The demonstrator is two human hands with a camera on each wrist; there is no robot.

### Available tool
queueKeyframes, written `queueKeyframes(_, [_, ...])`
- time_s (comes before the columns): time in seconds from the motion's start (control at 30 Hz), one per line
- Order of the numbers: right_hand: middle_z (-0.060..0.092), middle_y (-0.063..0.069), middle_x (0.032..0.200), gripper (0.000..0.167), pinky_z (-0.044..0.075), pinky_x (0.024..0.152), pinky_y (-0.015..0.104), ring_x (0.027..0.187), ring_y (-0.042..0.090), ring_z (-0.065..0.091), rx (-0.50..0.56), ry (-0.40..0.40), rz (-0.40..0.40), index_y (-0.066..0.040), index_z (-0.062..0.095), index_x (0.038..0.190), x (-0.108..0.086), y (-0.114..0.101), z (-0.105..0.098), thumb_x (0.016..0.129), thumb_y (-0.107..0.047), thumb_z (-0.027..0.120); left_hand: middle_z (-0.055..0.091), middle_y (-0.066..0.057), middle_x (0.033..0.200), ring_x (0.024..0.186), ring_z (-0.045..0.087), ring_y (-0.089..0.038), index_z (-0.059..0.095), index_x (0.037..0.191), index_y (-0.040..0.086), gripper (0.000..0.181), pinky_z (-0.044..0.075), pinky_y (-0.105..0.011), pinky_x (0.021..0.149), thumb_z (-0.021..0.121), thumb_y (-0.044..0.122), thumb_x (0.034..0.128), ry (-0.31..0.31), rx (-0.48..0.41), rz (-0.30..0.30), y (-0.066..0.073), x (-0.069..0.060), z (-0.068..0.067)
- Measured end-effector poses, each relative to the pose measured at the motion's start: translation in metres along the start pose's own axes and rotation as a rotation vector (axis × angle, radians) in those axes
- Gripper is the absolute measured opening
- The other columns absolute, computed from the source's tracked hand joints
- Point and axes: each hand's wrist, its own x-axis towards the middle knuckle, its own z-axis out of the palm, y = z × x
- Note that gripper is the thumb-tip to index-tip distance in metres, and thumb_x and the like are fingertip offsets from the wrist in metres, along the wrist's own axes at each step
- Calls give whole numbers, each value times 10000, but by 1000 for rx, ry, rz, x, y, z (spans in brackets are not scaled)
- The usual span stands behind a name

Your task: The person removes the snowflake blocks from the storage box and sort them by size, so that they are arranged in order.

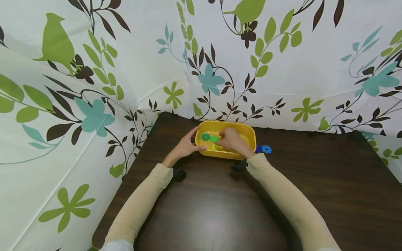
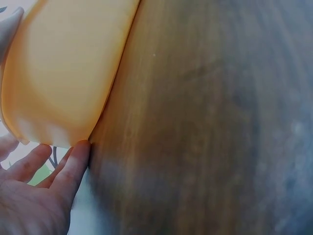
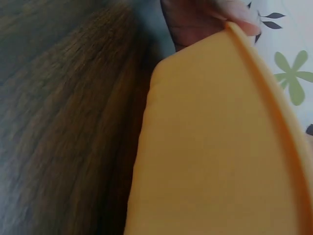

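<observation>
A yellow plastic tub (image 1: 249,132) stands on the dark table near its back edge. At the tub's left end my left hand (image 1: 185,145) grips the wall, its thumb over the front rim and its fingers outside. In the left wrist view, fingertips (image 2: 78,152) press on the yellow wall. My right hand (image 1: 233,140) reaches into the tub with bent fingers. Right beside its fingertips is a bright green notched disc (image 1: 214,139); whether they pinch it I cannot tell. A darker green disc (image 1: 205,137) and a yellow-green disc (image 1: 215,147) lie inside too.
Outside the tub's right end lie a light blue notched disc (image 1: 266,149) and a dark blue disc (image 1: 258,149). Behind the dark wooden table (image 1: 314,167) hangs a white patterned cloth (image 1: 150,69), which also runs along the left side.
</observation>
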Motion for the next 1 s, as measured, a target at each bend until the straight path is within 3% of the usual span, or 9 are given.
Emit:
queueKeyframes(0.07, [404,-24,630,395,306,547,274,586,113,369,17,-31,18,-77,591,698,12,7,8,914,-280,853,504,-184,1619,1388,606,-358,224,1759,268,1071,599,-500,1113,892,335,925,-4,2,1,1,0,0])
queueKeyframes(0.17, [286,-69,581,473,232,503,258,539,99,274,2,-42,26,-153,501,635,31,19,22,907,-293,861,513,-189,1606,1380,610,-358,230,1758,271,1071,604,-496,1103,896,337,921,-4,-2,0,2,0,0])
queueKeyframes(0.4, [423,-9,641,413,370,549,289,607,169,428,-55,-28,98,-101,595,730,54,27,44,895,-333,894,506,-198,1602,1373,616,-363,229,1759,260,1070,618,-484,1079,894,328,923,-8,-12,12,0,-1,0])
queueKeyframes(0.77, [500,27,641,312,416,538,285,592,204,499,-20,-48,64,-74,626,722,58,21,39,905,-204,843,486,-191,1628,1353,629,-358,225,1759,278,1081,622,-466,1068,900,351,917,-8,-15,12,2,1,-3])
queueKeyframes(1.0, [587,55,714,236,473,552,290,637,223,565,-4,-87,136,-63,668,844,61,23,39,880,-215,844,514,-188,1602,1362,614,-346,232,1757,274,1066,615,-470,1083,894,342,924,-8,-14,10,0,0,0])
